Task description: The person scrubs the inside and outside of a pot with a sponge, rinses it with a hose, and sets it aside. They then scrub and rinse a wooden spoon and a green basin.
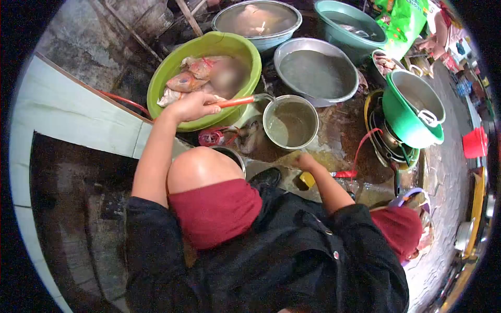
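Note:
My left hand (192, 107) grips the orange handle (235, 101) of a round metal saucepan (290, 125), closed around its end. The pan stands on the wet floor with cloudy liquid inside. Just behind my left hand is a lime-green tub (250, 68) holding pale and reddish pieces (188, 82) that look like raw meat, partly blurred. My right hand (306, 160) is low in front of the pan, apart from it, fingers curled; whatever they may hold is hidden. Close to it are a yellow block (308, 180) and a red-handled tool (343, 173).
Behind the pan stand a grey basin (356, 89) of murky water, a blue-rimmed basin (216, 23) and a teal basin (383, 40). A green basin (415, 136) with a metal pot (441, 99) sits at right. A white tiled ledge (78, 99) runs along the left.

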Motion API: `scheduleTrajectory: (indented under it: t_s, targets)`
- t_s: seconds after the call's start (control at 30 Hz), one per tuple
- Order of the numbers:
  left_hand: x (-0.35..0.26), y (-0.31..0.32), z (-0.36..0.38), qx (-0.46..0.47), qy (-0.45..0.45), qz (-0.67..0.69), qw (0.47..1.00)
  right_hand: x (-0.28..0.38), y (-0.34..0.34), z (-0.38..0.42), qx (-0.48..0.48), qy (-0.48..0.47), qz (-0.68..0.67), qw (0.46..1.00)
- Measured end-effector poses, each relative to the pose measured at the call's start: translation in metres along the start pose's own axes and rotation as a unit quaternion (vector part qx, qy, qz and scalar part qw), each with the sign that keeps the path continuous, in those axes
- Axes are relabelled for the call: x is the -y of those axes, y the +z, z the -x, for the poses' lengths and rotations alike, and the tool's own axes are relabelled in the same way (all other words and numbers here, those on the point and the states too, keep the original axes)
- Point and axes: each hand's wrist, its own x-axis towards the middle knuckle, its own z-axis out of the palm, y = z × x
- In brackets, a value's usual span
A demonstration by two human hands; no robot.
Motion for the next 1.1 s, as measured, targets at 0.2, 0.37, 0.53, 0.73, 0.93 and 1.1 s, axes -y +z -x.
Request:
scheduleTrajectory:
  t_s: [0.2, 0.37, 0.53, 0.73, 0.93, 1.1]
  targets:
    - [-0.041, -0.001, -0.001, 0.111, 0.036, -0.126, 0.985, 0.131, -0.084, -0.062, -0.002, 0.057, -0.681, 0.73]
    - [-0.081, 0.021, -0.006, 0.135, -0.057, -0.212, 0.966, 0.15, -0.081, -0.101, -0.05, 0.192, -0.775, 0.6]
    - [-0.059, 0.036, -0.012, 0.12, -0.122, -0.239, 0.956, 0.141, -0.032, -0.13, 0.043, 0.217, -0.593, 0.774]
    - [-0.058, 0.007, -0.007, 0.09, -0.122, -0.278, 0.949, 0.128, 0.038, -0.193, -0.016, 0.217, -0.417, 0.883]
    - [-0.049, -0.005, -0.015, 0.099, -0.138, -0.246, 0.954, 0.099, 0.082, -0.232, -0.124, 0.22, -0.289, 0.924]
    - [-0.054, -0.004, -0.017, 0.089, -0.102, -0.2, 0.97, 0.082, 0.096, -0.235, -0.23, 0.192, -0.222, 0.928]
